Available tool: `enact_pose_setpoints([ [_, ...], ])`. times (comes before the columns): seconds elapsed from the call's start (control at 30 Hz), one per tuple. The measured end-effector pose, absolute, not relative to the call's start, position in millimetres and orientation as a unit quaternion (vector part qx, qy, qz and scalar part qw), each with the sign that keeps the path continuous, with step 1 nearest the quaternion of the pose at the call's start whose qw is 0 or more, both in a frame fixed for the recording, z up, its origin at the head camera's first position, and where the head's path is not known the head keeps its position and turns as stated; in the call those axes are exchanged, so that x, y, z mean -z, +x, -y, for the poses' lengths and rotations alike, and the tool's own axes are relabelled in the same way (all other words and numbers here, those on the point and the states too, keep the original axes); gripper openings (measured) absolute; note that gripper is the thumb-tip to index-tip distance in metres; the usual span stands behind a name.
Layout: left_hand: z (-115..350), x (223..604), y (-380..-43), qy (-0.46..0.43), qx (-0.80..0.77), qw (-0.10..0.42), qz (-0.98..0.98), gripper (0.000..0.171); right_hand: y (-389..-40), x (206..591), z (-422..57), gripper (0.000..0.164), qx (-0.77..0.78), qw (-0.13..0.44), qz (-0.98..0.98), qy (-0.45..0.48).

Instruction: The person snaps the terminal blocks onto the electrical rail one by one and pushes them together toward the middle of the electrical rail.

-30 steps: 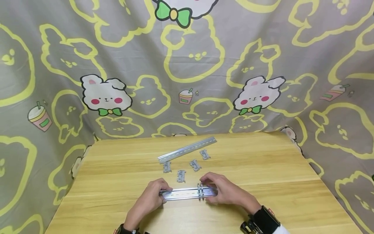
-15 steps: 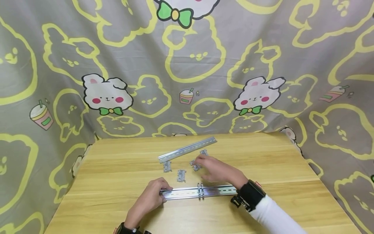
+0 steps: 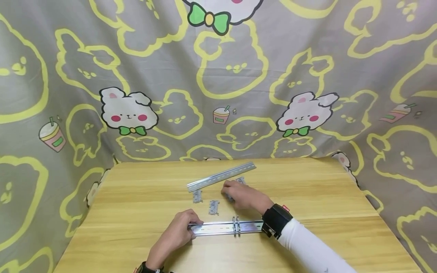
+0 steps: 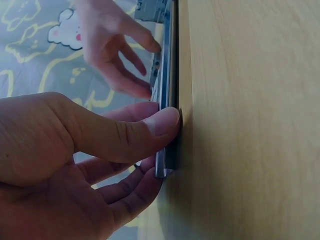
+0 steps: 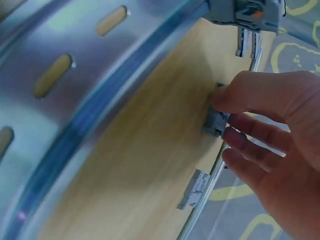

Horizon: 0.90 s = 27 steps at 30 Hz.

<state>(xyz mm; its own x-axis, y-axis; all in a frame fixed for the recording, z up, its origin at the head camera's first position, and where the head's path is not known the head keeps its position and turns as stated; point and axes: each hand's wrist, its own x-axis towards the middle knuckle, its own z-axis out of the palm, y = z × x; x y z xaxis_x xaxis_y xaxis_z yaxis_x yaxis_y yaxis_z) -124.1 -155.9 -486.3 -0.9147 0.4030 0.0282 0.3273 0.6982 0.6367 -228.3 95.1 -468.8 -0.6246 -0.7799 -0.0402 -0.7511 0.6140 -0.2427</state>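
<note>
A slotted metal DIN rail lies along the near part of the table. My left hand grips its left end, with the thumb on one edge and fingers on the other. Clipped across the rail near its middle are narrow grey terminal blocks. Beyond the rail, my right hand pinches a loose grey terminal block between thumb and fingers, low at the tabletop. In the head view that hand mostly covers the block, and the right wrist hides the rail's right end.
A second DIN rail lies slanted at the back of the wooden table. Between the two rails are other loose terminal blocks: one at the left, a nearer block, and one behind my right hand. A patterned curtain surrounds the table.
My right hand has let go of the near rail and moved forward to a loose terminal block, which it now pinches. The left hand keeps its grip on the rail's left end.
</note>
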Motion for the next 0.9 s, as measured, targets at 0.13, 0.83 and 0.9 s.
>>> enact_pose_setpoints([
  [0.13,156.1,485.3,-123.3,0.202,-0.334,0.053,-0.919,0.037,-228.1,470.8,-94.0,0.052,0.085,0.064,-0.899,-0.426],
  [0.83,155.9,484.6,-122.4,0.21,-0.328,0.035,-0.921,0.037,-196.2,445.5,-151.1,0.048,0.133,-0.013,-0.903,-0.408],
  [0.9,156.0,484.9,-122.2,0.209,-0.327,0.036,-0.921,0.038,-190.0,445.4,-160.3,0.05,0.137,-0.011,-0.907,-0.397],
])
